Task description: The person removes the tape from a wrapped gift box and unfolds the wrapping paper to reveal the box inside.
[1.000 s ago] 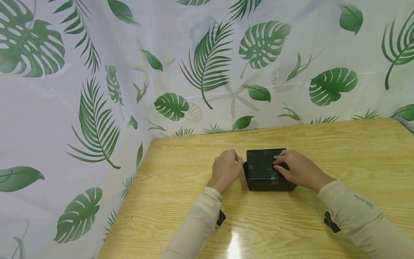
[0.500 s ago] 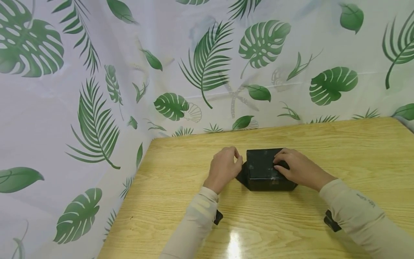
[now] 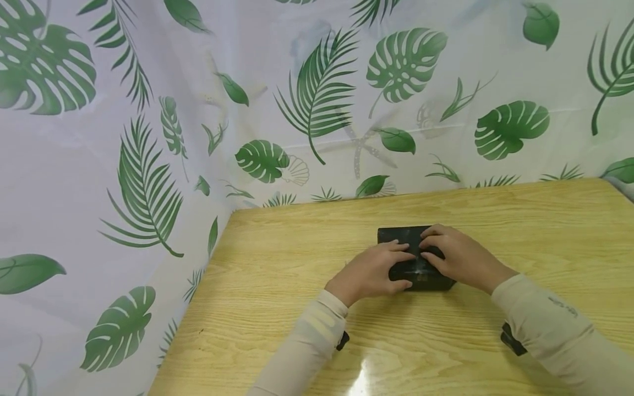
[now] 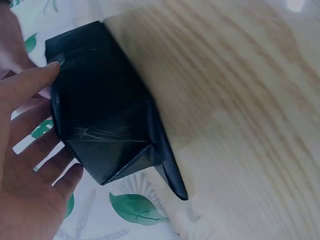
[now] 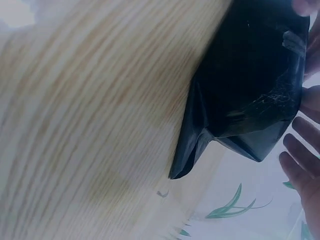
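Note:
A box-shaped package in shiny black wrapping lies on the table. My left hand rests over its left part, fingers spread across the top and the thumb at the near side. From the other side, my right hand lays its fingertips on the top. Both wrist views show folded, pointed wrapping at the ends, with a loose flap at the left end and another flap at the right. A strip of clear tape sticks to the wrapping. In the head view the left end is hidden behind my left hand.
The package stands on a light wood-grain table. Behind and to the left hangs a white curtain printed with green leaves. A black wrist device shows under the right sleeve, and another black device under the left.
My left hand has moved right, from beside the package's left end flap onto its top, and its fingers have spread. The flap stuck out half a second ago. My right hand stays nearly in place.

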The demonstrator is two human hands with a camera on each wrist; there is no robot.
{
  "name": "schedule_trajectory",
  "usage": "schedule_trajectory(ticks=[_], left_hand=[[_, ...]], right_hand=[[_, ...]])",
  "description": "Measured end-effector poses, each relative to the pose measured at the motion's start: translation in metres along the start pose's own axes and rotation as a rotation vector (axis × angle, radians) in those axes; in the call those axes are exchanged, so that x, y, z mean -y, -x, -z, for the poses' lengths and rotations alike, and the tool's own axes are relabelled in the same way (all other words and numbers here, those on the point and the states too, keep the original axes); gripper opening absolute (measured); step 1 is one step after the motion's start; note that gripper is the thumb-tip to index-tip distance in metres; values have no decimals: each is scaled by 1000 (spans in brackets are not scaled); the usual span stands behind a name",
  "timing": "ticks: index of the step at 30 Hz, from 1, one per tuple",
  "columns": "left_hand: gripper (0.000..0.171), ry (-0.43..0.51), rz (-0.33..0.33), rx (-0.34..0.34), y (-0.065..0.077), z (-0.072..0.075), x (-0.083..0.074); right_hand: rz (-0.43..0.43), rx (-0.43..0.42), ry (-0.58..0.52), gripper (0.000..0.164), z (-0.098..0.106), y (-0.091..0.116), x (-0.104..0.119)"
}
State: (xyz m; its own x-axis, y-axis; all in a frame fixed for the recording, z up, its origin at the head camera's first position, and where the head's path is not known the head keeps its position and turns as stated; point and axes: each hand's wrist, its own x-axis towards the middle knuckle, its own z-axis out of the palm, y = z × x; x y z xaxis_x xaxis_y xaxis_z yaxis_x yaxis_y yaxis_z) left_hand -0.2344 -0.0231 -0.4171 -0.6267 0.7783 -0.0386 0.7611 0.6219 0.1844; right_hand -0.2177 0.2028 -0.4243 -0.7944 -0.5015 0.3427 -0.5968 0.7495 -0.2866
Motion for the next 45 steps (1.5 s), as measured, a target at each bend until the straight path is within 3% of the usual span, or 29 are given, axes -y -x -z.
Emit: schedule_trajectory(ticks=[2,7,9,13,21,25,35,45], left_hand=[[58,-26,4,-4,1,-2,-1],[59,-34,1,-32,2,-4,-2],[59,-29,-3,-45,1,-5,-1],[58,-21,-4,-53,1,-6,1],[57,-14,-1,-51,1,-5,-1],[57,-7,-4,-51,1,-4,-1],[57,15,5,-45,0,-5,0],[57,23,3,-42,-1,-5,1]], right_hand=[[32,-25,9,14,0,2,1],[231,-151,51,19,-1,12,3],[323,-202,100,31,-3,14,3],[413,-232,221,67,-9,17,4],[426,-251,354,68,-20,20,5],[420,-287,342,75,-22,20,7],[426,-319,303,68,-21,21,7],[441,-269,280,63,-22,24,4]])
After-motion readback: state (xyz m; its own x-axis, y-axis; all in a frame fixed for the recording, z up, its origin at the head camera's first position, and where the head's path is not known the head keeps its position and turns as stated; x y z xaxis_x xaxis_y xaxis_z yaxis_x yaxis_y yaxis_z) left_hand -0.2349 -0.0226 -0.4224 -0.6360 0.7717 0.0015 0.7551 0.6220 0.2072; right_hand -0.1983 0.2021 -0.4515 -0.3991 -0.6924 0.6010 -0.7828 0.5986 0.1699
